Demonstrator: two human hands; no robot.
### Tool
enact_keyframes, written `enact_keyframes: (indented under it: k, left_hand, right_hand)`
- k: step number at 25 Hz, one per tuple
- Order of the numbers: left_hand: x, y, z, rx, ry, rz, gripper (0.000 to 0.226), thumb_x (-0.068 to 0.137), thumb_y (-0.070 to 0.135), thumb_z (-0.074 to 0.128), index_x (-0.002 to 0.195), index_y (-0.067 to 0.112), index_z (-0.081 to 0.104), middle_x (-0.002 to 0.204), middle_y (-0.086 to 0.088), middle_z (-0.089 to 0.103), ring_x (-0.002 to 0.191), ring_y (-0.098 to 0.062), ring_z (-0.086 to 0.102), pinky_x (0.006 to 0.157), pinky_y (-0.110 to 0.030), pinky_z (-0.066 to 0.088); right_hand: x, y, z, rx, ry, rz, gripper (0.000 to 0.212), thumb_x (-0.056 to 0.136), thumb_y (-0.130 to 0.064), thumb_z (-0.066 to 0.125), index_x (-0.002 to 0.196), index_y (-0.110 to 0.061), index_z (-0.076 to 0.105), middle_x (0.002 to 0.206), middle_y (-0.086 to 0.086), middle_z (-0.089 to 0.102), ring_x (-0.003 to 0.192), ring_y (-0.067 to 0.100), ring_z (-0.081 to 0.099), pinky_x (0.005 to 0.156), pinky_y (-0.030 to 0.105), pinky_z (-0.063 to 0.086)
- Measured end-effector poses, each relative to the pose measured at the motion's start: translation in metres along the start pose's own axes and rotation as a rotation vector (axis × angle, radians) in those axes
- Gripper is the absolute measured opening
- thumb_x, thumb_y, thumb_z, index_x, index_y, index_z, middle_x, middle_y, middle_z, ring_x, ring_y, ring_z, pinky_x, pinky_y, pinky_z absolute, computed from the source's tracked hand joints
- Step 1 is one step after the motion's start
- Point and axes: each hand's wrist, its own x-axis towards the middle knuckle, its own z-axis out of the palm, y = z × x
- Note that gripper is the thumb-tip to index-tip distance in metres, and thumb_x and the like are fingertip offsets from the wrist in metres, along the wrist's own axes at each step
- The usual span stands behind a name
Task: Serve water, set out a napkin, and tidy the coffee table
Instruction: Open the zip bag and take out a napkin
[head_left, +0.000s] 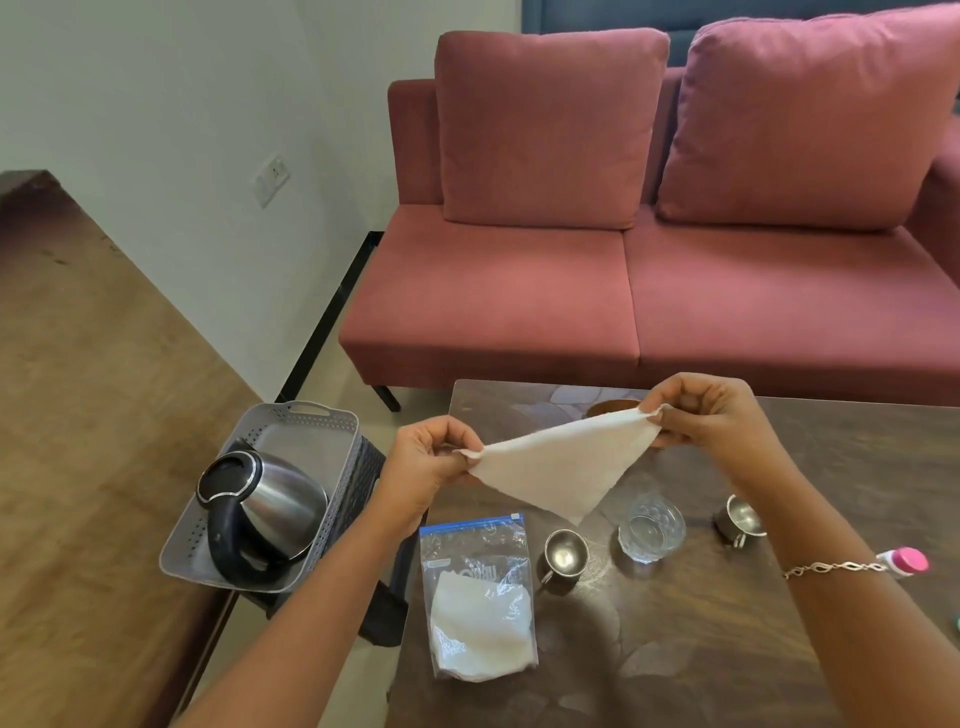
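Here, left hand (427, 460) and right hand (712, 411) each pinching a napkin (561, 462) corner, above the coffee table (701, 629), near-left plastic bag (478, 597) print unreadable

A home living room: pink sofa (649, 291) facing a wooden coffee table (727, 649).

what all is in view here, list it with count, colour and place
napkin: 1, white, held in the air over the table
zip bag: 1, clear with blue seal, near table edge, white napkins inside
metal cups: 2, silver, either side of the glass
glass: 1, clear, on the table
kettle: 1, steel with black handle, in the basket
basket: 1, grey, left of the table
bottle: 1, pink cap, table's right, partly hidden
coffee table: 1, dark brown
sofa: 1, pink-red, behind the table
bracelet: 1, metal, right wrist
left hand: pinches one napkin corner
right hand: pinches the opposite corner
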Motion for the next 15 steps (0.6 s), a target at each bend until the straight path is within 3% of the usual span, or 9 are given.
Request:
enact_keyframes:
  k: [2, 6, 12, 15]
  left_hand:
    - [0.003, 0.007, -0.001, 0.008, 0.032, 0.087, 0.037, 0.075, -0.022, 0.055, 0.058, 0.009, 0.065, 0.073, -0.005, 0.069, 0.083, -0.028, 0.064, 0.069, -0.034, 0.057]
    - [0.005, 0.024, -0.005, 0.074, 0.086, 0.206, 0.048, 0.072, -0.023, 0.053, 0.053, 0.018, 0.070, 0.078, -0.002, 0.073, 0.090, -0.028, 0.067, 0.080, -0.045, 0.056]
    - [0.001, 0.061, -0.009, 0.132, 0.062, 0.315, 0.035, 0.077, -0.016, 0.058, 0.073, 0.014, 0.075, 0.081, 0.004, 0.073, 0.086, -0.017, 0.067, 0.077, -0.034, 0.059]
    - [-0.001, 0.075, -0.011, 0.108, 0.006, 0.289, 0.019, 0.081, -0.007, 0.059, 0.080, 0.006, 0.074, 0.088, -0.003, 0.071, 0.087, -0.017, 0.067, 0.074, -0.032, 0.060]
  right_hand:
    - [0.002, -0.001, -0.003, 0.039, -0.001, -0.031, 0.044, 0.081, 0.020, 0.049, 0.059, -0.013, 0.069, 0.057, -0.002, 0.069, 0.055, 0.006, 0.065, 0.054, 0.017, 0.055]
    - [0.009, -0.005, -0.005, 0.058, 0.002, -0.133, 0.045, 0.078, 0.025, 0.047, 0.063, -0.010, 0.072, 0.070, 0.000, 0.074, 0.067, 0.012, 0.069, 0.062, 0.019, 0.056]
    - [0.020, -0.004, 0.004, 0.297, 0.051, -0.080, 0.041, 0.081, 0.019, 0.044, 0.066, -0.006, 0.073, 0.077, 0.005, 0.074, 0.073, 0.017, 0.069, 0.066, 0.023, 0.057]
    - [0.025, -0.003, 0.010, 0.407, 0.076, -0.013, 0.033, 0.083, 0.007, 0.046, 0.068, -0.004, 0.073, 0.078, 0.008, 0.074, 0.075, 0.018, 0.068, 0.066, 0.024, 0.057]
